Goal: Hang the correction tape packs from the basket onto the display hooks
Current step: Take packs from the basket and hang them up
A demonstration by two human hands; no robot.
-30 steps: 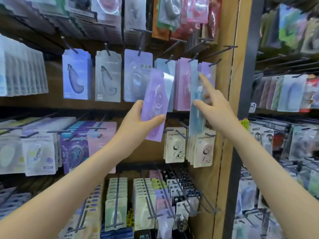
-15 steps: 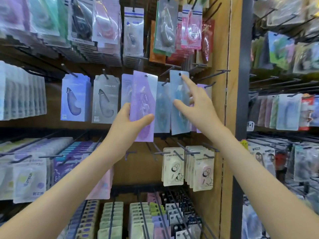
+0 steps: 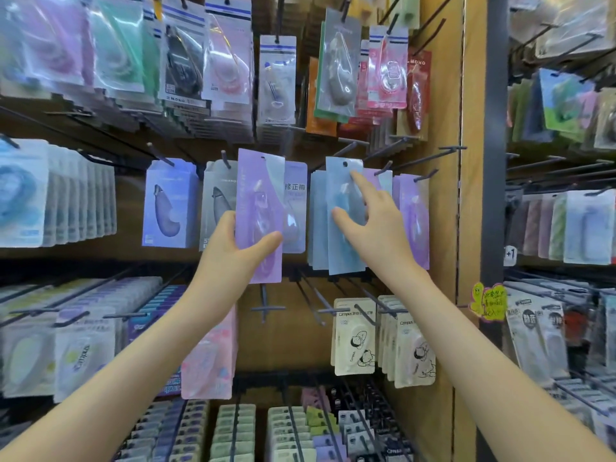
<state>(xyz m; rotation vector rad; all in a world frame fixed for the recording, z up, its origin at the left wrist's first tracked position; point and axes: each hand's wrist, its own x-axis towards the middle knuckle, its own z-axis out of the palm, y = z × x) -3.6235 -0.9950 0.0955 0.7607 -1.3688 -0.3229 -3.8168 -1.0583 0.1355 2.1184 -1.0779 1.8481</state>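
- My main worry is the blue correction tape pack (image 3: pixel 345 215) at centre right of the frame: its punched hole sits just at the end of a display hook (image 3: pixel 383 169), and I can't tell from here whether the hook tip is actually through it. If it isn't, letting go would drop the pack down past the rows below.
- My right hand (image 3: pixel 373 225) could also nudge the blue packs hanging behind it and slide them off line, since the pack lies right against them.
- The purple correction tape pack (image 3: pixel 258 215), centre of the frame, is held in front of a hung lilac pack (image 3: pixel 295 208) with printed characters; swinging it could knock that neighbour.
- My left hand (image 3: pixel 233 251) is clenched on the purple pack's lower half, thumb across the front and fingers wrapped behind its left edge. The pack stands upright, not on any hook.
- My right hand is spread wide, grasping nothing: the index fingertip presses the blue pack near its top, the thumb rests lower on its face.
- The basket is out of view.
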